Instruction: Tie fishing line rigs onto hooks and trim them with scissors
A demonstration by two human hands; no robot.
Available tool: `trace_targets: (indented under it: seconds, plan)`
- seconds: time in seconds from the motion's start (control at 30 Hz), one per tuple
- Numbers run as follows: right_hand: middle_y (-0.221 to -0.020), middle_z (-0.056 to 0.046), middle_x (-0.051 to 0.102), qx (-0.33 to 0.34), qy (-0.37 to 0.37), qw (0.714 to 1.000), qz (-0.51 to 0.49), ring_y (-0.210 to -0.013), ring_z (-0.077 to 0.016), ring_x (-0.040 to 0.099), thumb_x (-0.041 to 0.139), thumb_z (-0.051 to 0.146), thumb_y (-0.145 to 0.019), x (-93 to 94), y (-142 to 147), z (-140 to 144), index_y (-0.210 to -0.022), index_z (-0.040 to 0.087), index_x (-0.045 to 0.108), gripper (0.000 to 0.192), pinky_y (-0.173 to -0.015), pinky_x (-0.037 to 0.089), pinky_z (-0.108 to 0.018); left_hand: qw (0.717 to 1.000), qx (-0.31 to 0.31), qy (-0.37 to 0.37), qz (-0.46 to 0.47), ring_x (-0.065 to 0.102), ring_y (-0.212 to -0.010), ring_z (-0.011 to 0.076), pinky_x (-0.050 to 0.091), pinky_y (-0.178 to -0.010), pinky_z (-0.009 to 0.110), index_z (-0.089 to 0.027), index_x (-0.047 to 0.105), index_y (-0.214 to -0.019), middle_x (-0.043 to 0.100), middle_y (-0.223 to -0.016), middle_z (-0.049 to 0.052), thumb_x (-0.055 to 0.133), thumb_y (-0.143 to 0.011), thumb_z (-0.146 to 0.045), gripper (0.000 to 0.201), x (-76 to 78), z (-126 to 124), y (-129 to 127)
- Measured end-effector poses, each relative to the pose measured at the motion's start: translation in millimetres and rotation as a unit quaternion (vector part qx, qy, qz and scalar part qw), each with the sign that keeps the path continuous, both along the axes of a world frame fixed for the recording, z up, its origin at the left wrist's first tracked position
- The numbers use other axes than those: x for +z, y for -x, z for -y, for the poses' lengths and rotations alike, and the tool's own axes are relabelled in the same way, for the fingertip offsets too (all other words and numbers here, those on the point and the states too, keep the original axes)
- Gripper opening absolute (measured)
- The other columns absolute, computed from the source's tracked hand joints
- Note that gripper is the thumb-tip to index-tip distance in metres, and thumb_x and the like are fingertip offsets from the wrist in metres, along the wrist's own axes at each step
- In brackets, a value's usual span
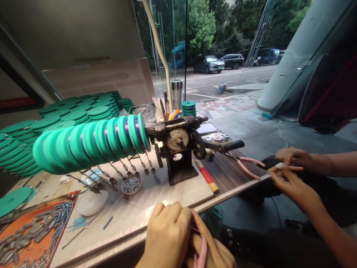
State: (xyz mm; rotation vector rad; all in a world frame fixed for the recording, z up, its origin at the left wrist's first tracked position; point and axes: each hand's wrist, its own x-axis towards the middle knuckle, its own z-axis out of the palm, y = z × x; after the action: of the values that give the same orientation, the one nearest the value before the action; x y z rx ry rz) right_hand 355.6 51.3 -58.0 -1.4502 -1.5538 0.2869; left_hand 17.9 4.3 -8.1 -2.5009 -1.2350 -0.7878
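Left hand (pixel 167 234) clenched on thin line, probably; right hand (pixel 212 251) gripping pink tool (pixel 202 255).

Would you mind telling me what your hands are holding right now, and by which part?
The right hand holds a pink-handled tool by its handles; its head is hidden. The left hand is closed over it, and what it pinches cannot be told.

A: Any writing you can read here?
B: None. The round dial (pixel 177 139) on the black winding machine (pixel 178 149) has marks around its rim, but they're too small to make out
A: The cars far off?
B: No legible plates
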Motion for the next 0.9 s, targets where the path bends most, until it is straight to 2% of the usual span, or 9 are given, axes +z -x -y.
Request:
trace_targets:
  seconds: [0.27,0.47,0.67,0.77,0.9]
  plan:
    - [-0.063,0.002,0.064,-0.054,0.006,0.998,-0.02,-0.073,-0.0146,0.064,0.012,0.023,-0.088,8.2,21,4,-0.062,0.026,0.06,0.055,-0.075,0.051,-0.037,1.0,-0.01,0.019,0.009,0.037,-0.045,0.0154,0.025,-0.051,0.028,-0.017,0.057,-0.066,0.048,-0.052,0.0,0.044,-0.083,-0.011,0.022,-1.2,2,8]
    - [-0.065,0.001,0.064,-0.065,-0.006,0.997,-0.028,-0.076,-0.0168,0.065,0.011,0.027,-0.089,2.6,31,8,-0.065,0.026,0.062,0.056,-0.073,0.053,-0.037,0.998,-0.027,0.039,0.044,0.038,-0.046,0.0142,0.026,-0.051,0.027,-0.017,0.06,-0.078,0.049,-0.054,-0.001,0.048,-0.084,-0.016,0.014,-2.3,5,17]
    - [-0.071,0.002,0.067,-0.053,-0.025,0.998,-0.007,-0.083,-0.0193,0.066,0.011,0.028,-0.089,-5.5,32,9,-0.064,0.031,0.065,0.06,-0.069,0.053,-0.036,0.998,-0.02,0.042,0.046,0.035,-0.045,0.0136,0.025,-0.051,0.027,-0.017,0.058,-0.069,0.045,-0.051,-0.002,0.042,-0.087,-0.015,0.024,-1.7,6,17]
    - [-0.069,0.004,0.067,-0.042,-0.015,0.999,0.017,-0.079,-0.0174,0.066,0.015,0.026,-0.088,-4.5,28,8,-0.064,0.032,0.065,0.056,-0.073,0.053,-0.036,0.998,-0.013,0.042,0.035,0.035,-0.045,0.0138,0.027,-0.051,0.026,-0.017,0.055,-0.062,0.045,-0.05,-0.001,0.042,-0.086,-0.012,0.028,-0.8,7,18]
    - [-0.065,0.003,0.066,-0.037,-0.009,0.999,0.028,-0.076,-0.0153,0.065,0.015,0.02,-0.086,-0.9,25,5,-0.062,0.03,0.064,0.056,-0.084,0.049,-0.038,0.999,-0.011,0.042,0.027,0.036,-0.045,0.0144,0.028,-0.049,0.025,-0.017,0.056,-0.064,0.047,-0.05,0.0,0.041,-0.084,-0.009,0.026,0.1,7,20]
